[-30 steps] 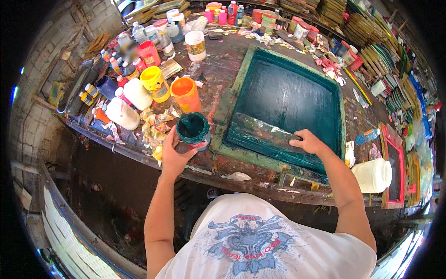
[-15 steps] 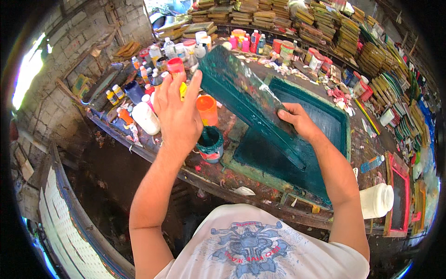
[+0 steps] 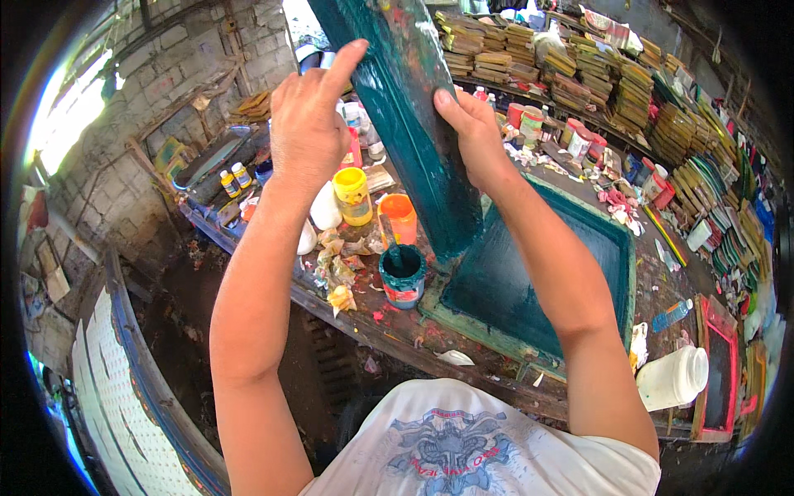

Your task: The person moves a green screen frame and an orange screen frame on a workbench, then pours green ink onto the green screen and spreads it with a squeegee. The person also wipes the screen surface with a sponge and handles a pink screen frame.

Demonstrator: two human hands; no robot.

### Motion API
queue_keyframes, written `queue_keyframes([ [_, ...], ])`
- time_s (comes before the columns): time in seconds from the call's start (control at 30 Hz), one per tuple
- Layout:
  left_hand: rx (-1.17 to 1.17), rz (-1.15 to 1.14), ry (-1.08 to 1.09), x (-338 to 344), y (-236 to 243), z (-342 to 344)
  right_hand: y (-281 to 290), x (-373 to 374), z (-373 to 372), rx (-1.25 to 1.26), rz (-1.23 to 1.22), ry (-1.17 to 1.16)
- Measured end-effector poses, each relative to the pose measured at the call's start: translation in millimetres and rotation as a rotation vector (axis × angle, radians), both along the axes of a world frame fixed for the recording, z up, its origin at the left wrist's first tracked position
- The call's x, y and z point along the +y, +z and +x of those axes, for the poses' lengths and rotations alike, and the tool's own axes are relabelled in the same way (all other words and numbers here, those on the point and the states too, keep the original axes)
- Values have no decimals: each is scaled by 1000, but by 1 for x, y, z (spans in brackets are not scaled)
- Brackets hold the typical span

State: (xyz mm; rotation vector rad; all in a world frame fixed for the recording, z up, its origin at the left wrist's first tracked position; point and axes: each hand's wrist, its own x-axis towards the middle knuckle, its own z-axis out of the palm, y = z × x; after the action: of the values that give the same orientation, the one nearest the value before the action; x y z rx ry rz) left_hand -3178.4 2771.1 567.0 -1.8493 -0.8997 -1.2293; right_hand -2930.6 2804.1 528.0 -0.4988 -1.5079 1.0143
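Note:
My right hand [image 3: 475,136] grips the edge of a long squeegee [image 3: 409,132] smeared with dark teal ink, its thumb on the stained face. The squeegee stands steeply tilted, its top cut off by the upper edge and its low end by the near left corner of a screen-printing frame [image 3: 542,264]. Teal ink covers that frame. Beside the squeegee's left edge, my left hand [image 3: 313,124] has its index finger stretched out and other fingers curled; whether the fingertip touches is unclear. Below it stands a cup of teal ink [image 3: 403,289] with a stick in it.
An orange cup [image 3: 399,217] and a yellow tub [image 3: 353,197] stand behind the ink cup, near crumpled scraps [image 3: 335,264]. A white jug [image 3: 672,380] and a red-edged frame [image 3: 716,368] sit at the right. Stacked wooden frames [image 3: 571,91] line the back.
The squeegee has swung more upright and risen, its low end moving left off the frame's middle. Both hands have moved up, and the left hand's fingers have curled except the index.

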Motion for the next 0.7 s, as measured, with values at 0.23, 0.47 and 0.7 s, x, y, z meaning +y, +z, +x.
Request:
queue_keyframes([
  [0.23,101,-48,-19,-3,-39,-11,22,8,-41,194,-18,40],
  [0.47,183,-204,-29,-11,-90,-17,1,14,-44,249,-24,28],
  [0.7,290,-379,-55,-7,-153,-17,-24,9,-32,315,-48,-56],
])
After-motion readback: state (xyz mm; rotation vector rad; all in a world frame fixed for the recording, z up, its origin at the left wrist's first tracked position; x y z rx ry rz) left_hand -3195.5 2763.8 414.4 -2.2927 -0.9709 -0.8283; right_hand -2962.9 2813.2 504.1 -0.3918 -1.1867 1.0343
